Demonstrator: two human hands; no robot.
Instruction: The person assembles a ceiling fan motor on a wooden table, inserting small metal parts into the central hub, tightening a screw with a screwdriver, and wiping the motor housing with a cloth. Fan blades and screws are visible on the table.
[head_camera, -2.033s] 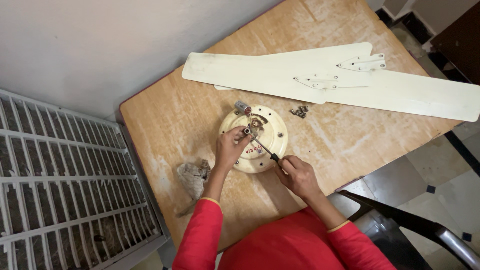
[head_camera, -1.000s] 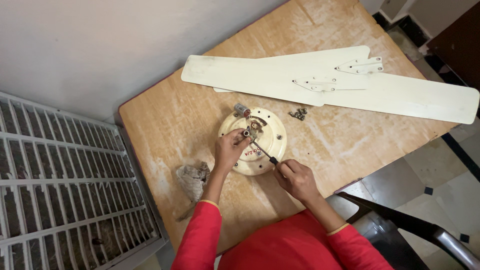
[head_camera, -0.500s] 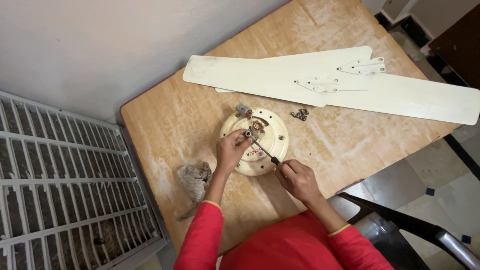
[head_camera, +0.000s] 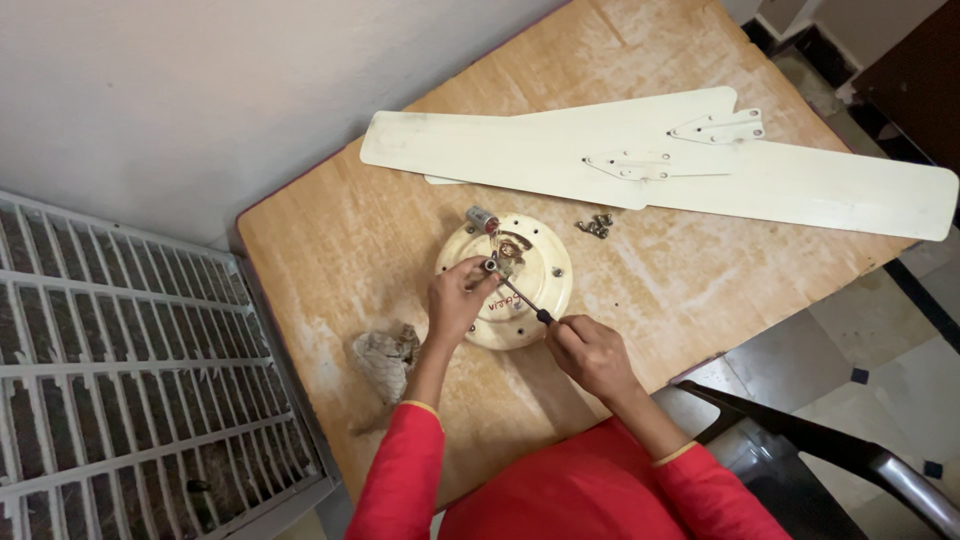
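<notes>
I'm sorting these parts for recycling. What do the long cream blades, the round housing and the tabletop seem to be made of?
Blades: probably painted sheet metal, thin, flat, matte cream, with riveted brackets.
Round housing: likely painted metal, smooth cream with screw holes, though plastic is possible.
Tabletop: wood or wood-look laminate, showing pale grain and worn, whitish patches.

Soft, even indoor light falls on the desk (head_camera: 330, 240), casting only faint shadows and no glare. Focus is sharp at centre; edges bow slightly toward 3 o'clock.
</notes>
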